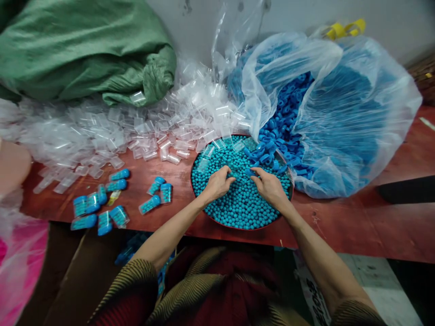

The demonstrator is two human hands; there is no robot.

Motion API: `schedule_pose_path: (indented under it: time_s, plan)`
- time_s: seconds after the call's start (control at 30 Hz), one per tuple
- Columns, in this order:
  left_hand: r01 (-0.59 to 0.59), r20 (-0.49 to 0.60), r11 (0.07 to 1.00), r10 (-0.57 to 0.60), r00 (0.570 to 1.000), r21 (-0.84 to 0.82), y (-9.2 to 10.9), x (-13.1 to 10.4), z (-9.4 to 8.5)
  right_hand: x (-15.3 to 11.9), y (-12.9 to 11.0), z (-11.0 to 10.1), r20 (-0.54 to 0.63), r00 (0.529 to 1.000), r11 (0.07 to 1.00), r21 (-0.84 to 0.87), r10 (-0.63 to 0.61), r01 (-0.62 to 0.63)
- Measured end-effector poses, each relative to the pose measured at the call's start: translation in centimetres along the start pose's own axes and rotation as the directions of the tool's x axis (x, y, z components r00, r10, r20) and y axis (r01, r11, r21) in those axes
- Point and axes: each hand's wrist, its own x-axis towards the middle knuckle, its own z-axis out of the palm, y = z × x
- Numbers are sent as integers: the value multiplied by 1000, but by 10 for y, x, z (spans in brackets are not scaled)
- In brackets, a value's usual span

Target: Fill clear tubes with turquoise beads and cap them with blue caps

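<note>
Filled blue-capped vials [102, 206] lie scattered on the red table [356, 222], below a heap of empty clear vials [118, 136]. The left hand [219, 182] rests curled in the round tray [200, 203] of turquoise beads [238, 203]; whether it grips anything cannot be told. The right hand [270, 185], beside it, pinches a small blue piece. Farther right, a clear plastic bag [356, 117] spills blue caps [285, 131] onto the tray's rim.
</note>
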Motion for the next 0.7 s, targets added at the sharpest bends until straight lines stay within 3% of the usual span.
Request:
schedule_pose_path:
  time_s: [0.1, 0.17, 0.33, 0.47, 0.7]
  plan:
    - [-45, 41, 980, 54, 998, -192, 0, -3, -1, 2, -14, 3, -29, 1000, 957, 290, 7, 2]
    - [-77, 51, 942, 99, 994, -327, 0, -7, 1, 2, -21, 7, -23, 1000, 925, 380, 11, -1]
    - [153, 162, 782, -67, 984, -604, 3, -19, 5, -4, -29, 8, -38, 996, 926, 368, -79, 88]
    - [204, 229, 707, -61, 972, -677, 8, -24, 1, -7, -30, 5, -42, 995, 906, 410, -93, 102]
    - [129, 98, 686, -84, 992, -716, 13, -31, 3, -8, -27, 4, 40, 996, 874, 483, -78, 49]
